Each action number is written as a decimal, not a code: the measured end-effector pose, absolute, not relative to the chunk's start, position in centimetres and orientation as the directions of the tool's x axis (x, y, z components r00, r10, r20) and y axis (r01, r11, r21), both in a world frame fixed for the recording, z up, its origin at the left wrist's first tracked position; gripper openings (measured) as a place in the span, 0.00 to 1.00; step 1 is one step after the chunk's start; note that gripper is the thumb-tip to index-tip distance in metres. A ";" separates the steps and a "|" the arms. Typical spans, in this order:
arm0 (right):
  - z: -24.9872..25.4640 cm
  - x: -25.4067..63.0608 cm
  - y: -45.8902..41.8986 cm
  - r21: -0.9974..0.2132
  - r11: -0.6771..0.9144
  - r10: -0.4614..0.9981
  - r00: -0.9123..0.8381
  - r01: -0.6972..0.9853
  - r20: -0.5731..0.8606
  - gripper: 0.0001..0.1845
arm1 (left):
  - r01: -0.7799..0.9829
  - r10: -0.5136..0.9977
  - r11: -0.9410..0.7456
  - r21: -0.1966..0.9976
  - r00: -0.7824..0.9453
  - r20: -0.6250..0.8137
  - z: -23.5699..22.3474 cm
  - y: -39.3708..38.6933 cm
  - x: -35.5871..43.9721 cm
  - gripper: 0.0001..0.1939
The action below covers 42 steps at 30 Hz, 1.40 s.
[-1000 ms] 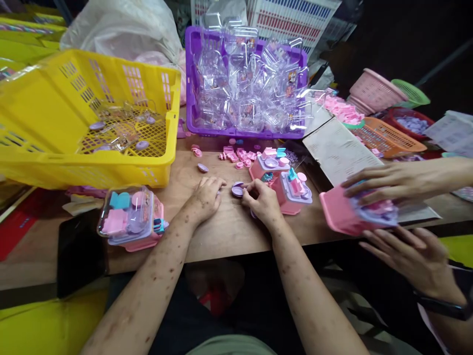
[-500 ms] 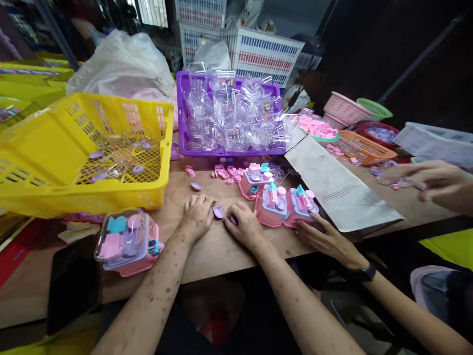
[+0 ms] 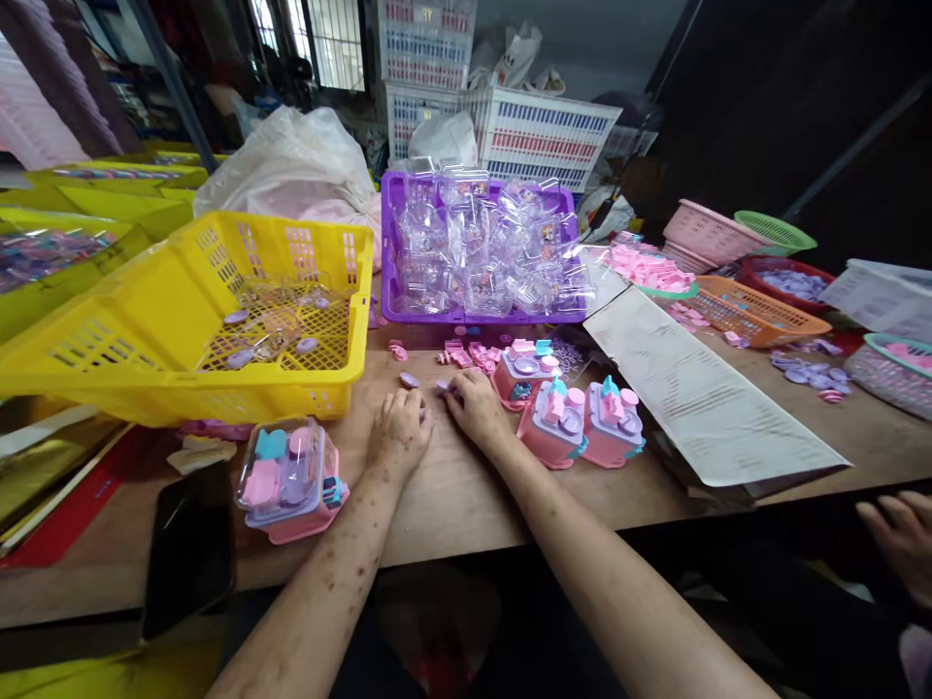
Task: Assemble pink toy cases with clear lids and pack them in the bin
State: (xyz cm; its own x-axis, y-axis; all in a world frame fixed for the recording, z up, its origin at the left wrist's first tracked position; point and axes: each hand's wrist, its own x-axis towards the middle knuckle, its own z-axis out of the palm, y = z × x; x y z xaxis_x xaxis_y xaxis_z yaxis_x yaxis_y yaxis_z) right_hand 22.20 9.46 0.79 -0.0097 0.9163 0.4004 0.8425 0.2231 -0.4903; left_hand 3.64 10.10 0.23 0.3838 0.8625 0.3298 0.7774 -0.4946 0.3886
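Right hand: the right hand (image 3: 475, 410) has its thumb and fingertips at a small purple piece (image 3: 442, 386), which lies to their left; they touch it, but I cannot tell if they grip it.
Left hand: the left hand (image 3: 403, 429) is with curled fingers, palm down; something purple shows at its right side, and I cannot tell if it is held.
Oval purple piece: another oval purple piece (image 3: 409, 381) is on the bench (image 3: 451, 510), just beyond the left hand, which is the nearer one; its long axis goes about left to right, the right end slightly nearer.
Between hands: a narrow gap; the bench wood shows there and between the forearms until the near edge.
Left limit: the yellow basket (image 3: 218, 390), far left of the left hand.
Right limit: three pink toy boxes (image 3: 554, 435), close to the right hand and wrist.
Far limit: small pink parts (image 3: 477, 356), then the purple basket (image 3: 484, 318).
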 end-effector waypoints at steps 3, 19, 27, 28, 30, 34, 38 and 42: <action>1.9 21.4 12.2 -0.531 0.135 0.898 0.123 0.837 0.422 0.15 | 0.772 0.856 -0.505 0.385 0.389 0.341 0.3 10.1 3.4 0.07; 13.4 29.6 -4.4 -0.689 0.232 0.864 0.179 0.687 0.470 0.11 | 0.848 0.923 -0.384 0.366 0.337 0.187 1.0 10.3 5.1 0.31; 10.0 32.2 -9.5 -0.672 0.099 0.770 0.372 0.734 0.519 0.13 | 0.809 0.882 -0.459 0.366 0.366 0.298 0.4 10.6 4.8 0.18; 9.9 32.7 -9.8 -0.668 0.082 0.750 0.396 0.739 0.530 0.14 | 0.800 0.872 -0.479 0.361 0.387 0.299 0.4 10.7 4.8 0.14; 9.7 33.5 -10.5 -0.685 0.057 0.698 0.462 0.726 0.548 0.14 | 0.778 0.849 -0.523 0.347 0.439 0.295 0.6 10.9 4.8 0.08; 8.1 33.2 -11.2 -0.761 0.079 0.610 0.573 0.644 0.548 0.14 | 0.783 0.829 -0.549 0.292 0.466 0.310 1.3 10.5 4.6 0.08; 5.9 28.8 -9.6 -0.719 0.126 0.716 0.439 0.684 0.543 0.15 | 0.879 0.867 -0.439 0.186 0.361 0.343 1.9 9.2 4.6 0.12; 4.9 23.2 -5.5 -0.640 0.150 0.931 0.109 0.753 0.347 0.15 | 0.918 0.885 -0.385 0.097 0.337 0.321 2.5 8.6 4.8 0.14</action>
State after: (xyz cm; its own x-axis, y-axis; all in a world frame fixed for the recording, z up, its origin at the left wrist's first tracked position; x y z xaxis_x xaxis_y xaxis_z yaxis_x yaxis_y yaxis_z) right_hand 23.18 -5.54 4.95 0.1094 0.9313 0.3474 0.7532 0.1504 -0.6403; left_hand 4.78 8.55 2.52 0.3369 0.8852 0.3208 0.9179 -0.3846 0.0974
